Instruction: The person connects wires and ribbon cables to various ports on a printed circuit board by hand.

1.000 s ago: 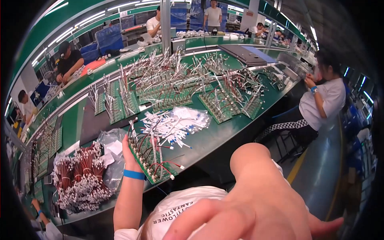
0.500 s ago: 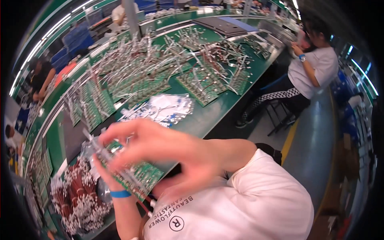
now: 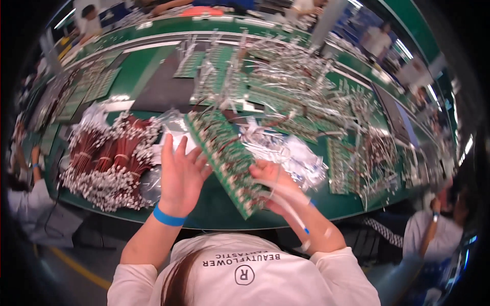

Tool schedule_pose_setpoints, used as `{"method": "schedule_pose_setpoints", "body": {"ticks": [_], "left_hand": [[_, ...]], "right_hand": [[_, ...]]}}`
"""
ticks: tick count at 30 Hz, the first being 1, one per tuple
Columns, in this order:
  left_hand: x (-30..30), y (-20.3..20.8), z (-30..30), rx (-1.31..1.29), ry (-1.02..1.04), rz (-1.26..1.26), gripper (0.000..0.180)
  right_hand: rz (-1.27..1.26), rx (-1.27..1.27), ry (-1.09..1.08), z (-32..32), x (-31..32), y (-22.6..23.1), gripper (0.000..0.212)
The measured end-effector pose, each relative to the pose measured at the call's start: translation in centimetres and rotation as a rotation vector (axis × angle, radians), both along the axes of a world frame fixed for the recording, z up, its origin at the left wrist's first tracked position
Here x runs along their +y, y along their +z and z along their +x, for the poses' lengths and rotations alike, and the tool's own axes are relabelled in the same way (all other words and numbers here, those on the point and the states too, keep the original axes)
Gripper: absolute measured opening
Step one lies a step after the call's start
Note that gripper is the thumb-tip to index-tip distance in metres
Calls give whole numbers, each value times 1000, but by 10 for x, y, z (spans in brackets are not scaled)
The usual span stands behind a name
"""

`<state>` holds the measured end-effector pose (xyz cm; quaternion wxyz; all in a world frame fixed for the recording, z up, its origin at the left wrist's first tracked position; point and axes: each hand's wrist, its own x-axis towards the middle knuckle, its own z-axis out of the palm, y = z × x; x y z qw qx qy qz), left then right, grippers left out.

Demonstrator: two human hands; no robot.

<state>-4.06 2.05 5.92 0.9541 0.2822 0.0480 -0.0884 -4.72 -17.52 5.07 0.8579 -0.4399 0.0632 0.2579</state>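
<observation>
A long green circuit board (image 3: 224,158), set with rows of small parts and short dark red wires, is tilted above the table in front of me. My right hand (image 3: 275,181) grips its right edge near the lower end. White cables (image 3: 288,206) with a blue tip run from beside that hand over my right forearm. On the board's other side, my left hand (image 3: 181,176) is open, fingers spread and palm turned up. Its fingertips come close to the board's left edge; whether they touch it I cannot tell. A blue band circles my left wrist.
Bundled red wires with white connectors (image 3: 109,158) lie at left, by clear plastic bags (image 3: 173,122). Behind the board is a pile of white cables (image 3: 301,158). Many wired circuit boards (image 3: 291,97) cover the far and right table. A person (image 3: 434,229) sits at right.
My view has swung left. The board has moved from my left hand's side into my right hand's grip. My left hand has opened; my right hand no longer crosses over the board.
</observation>
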Motion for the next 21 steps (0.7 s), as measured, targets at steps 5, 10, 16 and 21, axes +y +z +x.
{"method": "schedule_pose_setpoints", "body": {"ticks": [5,10,16,21], "left_hand": [[38,-24,-16,131,76,116,71],[61,-20,-23,127,146,128,58],[98,-12,-48,101,138,189,56],[145,13,-84,-231,72,232,62]], "right_hand": [[-49,-54,284,76,58,18,25],[43,66,106,148,171,13,17],[-79,148,-176,222,223,-27,18],[-210,123,-209,265,236,-56,20]]}}
